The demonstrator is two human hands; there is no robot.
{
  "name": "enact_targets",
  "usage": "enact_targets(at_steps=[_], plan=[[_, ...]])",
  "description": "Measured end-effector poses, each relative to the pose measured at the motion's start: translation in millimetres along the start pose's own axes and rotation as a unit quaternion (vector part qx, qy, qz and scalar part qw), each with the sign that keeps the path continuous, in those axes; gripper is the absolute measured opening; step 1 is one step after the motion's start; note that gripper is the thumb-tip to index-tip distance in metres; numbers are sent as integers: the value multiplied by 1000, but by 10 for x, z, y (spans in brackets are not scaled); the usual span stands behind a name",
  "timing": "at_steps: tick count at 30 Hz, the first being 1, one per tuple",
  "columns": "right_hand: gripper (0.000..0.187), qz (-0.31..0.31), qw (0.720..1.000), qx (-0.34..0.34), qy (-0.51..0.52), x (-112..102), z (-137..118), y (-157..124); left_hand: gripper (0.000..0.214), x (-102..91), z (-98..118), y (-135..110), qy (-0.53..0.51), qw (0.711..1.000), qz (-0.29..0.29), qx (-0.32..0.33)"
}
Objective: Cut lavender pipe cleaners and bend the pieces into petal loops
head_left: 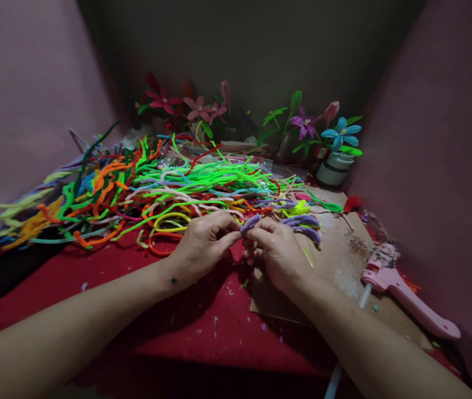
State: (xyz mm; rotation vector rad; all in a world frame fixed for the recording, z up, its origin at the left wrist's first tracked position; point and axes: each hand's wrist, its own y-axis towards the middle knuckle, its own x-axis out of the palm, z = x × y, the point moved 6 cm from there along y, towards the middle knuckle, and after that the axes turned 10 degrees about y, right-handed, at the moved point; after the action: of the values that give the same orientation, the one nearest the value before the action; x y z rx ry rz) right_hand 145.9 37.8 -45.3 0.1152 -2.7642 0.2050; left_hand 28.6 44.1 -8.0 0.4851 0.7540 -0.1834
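Between my two hands is a short purple pipe-cleaner petal (251,224), held over the front of the red-covered table. My left hand (206,238) pinches its left end between thumb and fingers. On the other side, my right hand (276,246) grips the right end with its fingers curled. Just beyond my right hand lie several more purple pipe-cleaner petals (302,226) on a sheet of cardboard (335,260). A large heap of colourful pipe cleaners (215,180) spreads behind both hands.
A pink glue gun (410,299) with a clear glue stick (364,296) rests on the cardboard at right. Pipe-cleaner flowers stand at the back, among them a blue flower (341,134) in a white jar (335,168). Scraps dot the red cloth (203,327). Walls flank both sides.
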Motion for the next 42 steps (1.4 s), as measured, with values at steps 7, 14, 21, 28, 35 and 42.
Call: enact_targets(at_steps=[7,14,21,28,35,42], plan=[[12,-20,995,-52,-82,14,-90,2,8,101,-81,-23,-188,956,-105,-198],[6,-15,985,-96,-143,-3,-132,-7,10,232,-178,-73,-323,896,-142,-270],[7,-24,997,-71,-25,-15,-44,35,7,19,-24,-7,-196,968,-55,-147],[11,-33,994,-72,-75,13,-80,1,13,145,-161,-63,-247,953,-79,-159],[6,-62,996,-53,-19,30,-26,24,21,218,-226,-64,-342,916,-83,-192],[3,-75,995,-19,63,88,23,21,19,283,-243,-54,-417,883,-82,-200]])
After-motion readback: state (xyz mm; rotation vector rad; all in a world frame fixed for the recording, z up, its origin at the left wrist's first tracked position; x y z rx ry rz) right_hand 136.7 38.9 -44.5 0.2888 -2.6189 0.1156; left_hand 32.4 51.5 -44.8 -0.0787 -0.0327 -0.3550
